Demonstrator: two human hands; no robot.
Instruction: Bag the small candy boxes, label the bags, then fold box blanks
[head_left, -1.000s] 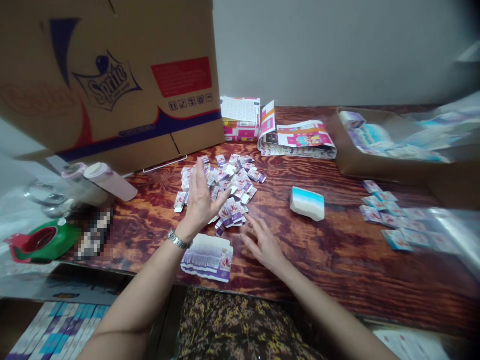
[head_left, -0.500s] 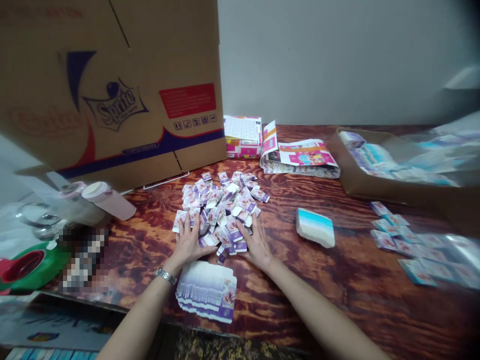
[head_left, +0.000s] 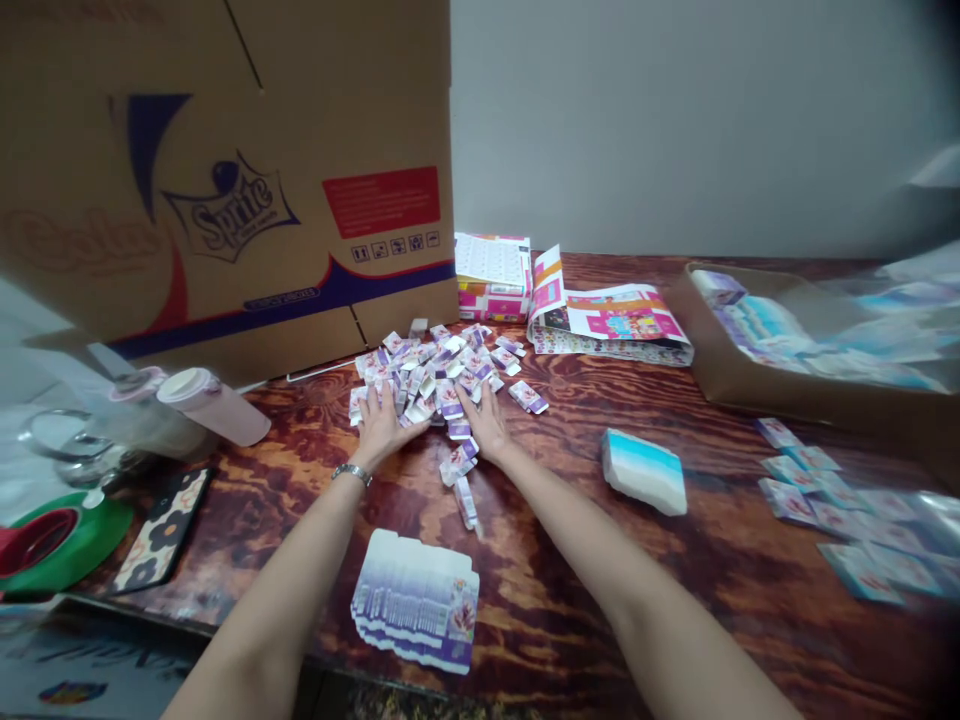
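Both my hands lie spread against the near edge of a heap of small purple-and-white cartons [head_left: 427,365]. My left hand [head_left: 381,428] touches the heap's left side, thumb pointing inward, a metal watch [head_left: 352,473] on the wrist. On the right side, my right hand [head_left: 486,425] rests with fingers apart on the cartons. A few loose cartons [head_left: 465,500] trail toward me between the forearms. Nearer still lies a fanned stack of flat purple carton blanks [head_left: 416,600]. To the right sits a stack of blue-and-white blanks [head_left: 643,472].
A large cardboard box [head_left: 262,200] stands at the back left. Bottles [head_left: 214,405], a green tape roll [head_left: 82,545] and a flower-patterned phone case [head_left: 165,530] are at left. Folded printed card [head_left: 611,320] lies at the back. An open carton tray [head_left: 750,375] and packets [head_left: 840,490] are at right.
Both hands have pushed the carton heap away from me toward the big box. Several cartons have been left behind in a trail, and one lies apart to the right.
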